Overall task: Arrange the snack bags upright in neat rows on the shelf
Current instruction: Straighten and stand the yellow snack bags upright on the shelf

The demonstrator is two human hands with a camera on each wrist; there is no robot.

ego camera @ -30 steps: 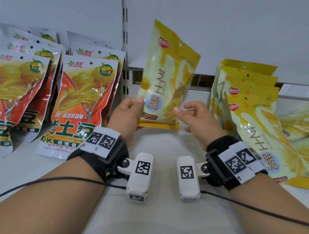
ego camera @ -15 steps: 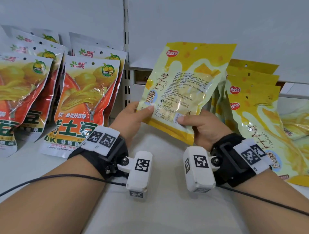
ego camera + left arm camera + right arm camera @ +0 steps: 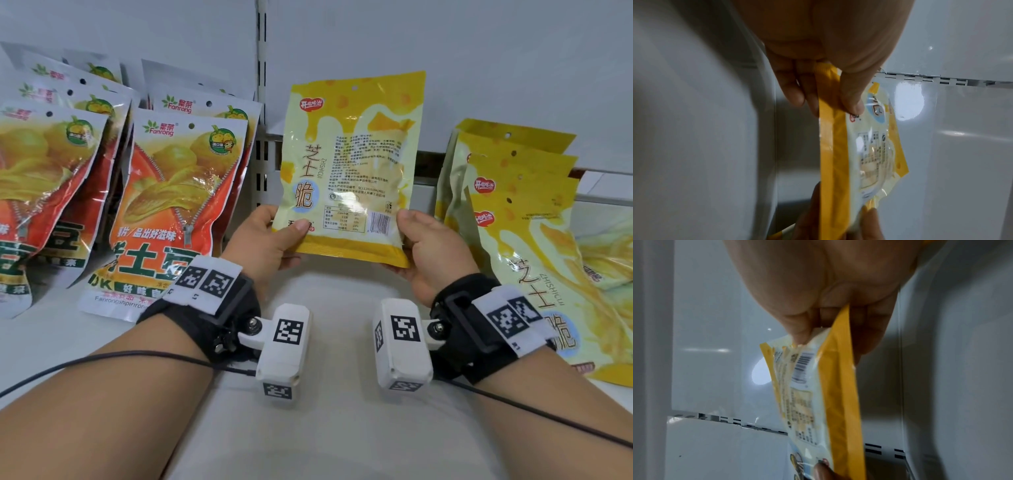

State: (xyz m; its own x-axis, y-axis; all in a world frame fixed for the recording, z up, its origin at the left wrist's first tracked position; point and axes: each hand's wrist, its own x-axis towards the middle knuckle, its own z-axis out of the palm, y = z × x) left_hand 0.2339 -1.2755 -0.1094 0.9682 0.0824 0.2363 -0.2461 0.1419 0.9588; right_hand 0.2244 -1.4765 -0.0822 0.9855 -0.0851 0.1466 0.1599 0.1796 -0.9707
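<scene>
Yellow foil with a cream middle: that is the snack bag (image 3: 349, 168) I hold upright above the white shelf (image 3: 329, 445), its printed back with the barcode turned toward me. My left hand (image 3: 263, 246) pinches the bag's lower corner at 7 o'clock, thumb on the near face and fingers (image 3: 795, 95) behind it. My right hand (image 3: 428, 253) clamps the opposite lower corner at 5 o'clock in the same way, thumb pressed beside the barcode. In both wrist views the bag's orange-yellow bottom seam runs edge-on between thumb and fingers, and the other hand's fingertips show at the far end of the seam. The bag hangs clear of the shelf floor, in the gap between two groups of bags.

At 9 o'clock from the held bag stand the orange potato-chip bags (image 3: 171, 205), leaning back in overlapping rows, the nearest one just beside my left wrist. At 3 o'clock stand the other yellow bags (image 3: 520, 212), stacked one in front of another and tilted back, the front one partly hidden by my right wrist. Behind the held bag, at 12 o'clock, a slotted white upright (image 3: 262, 51) rises along the back panel.
</scene>
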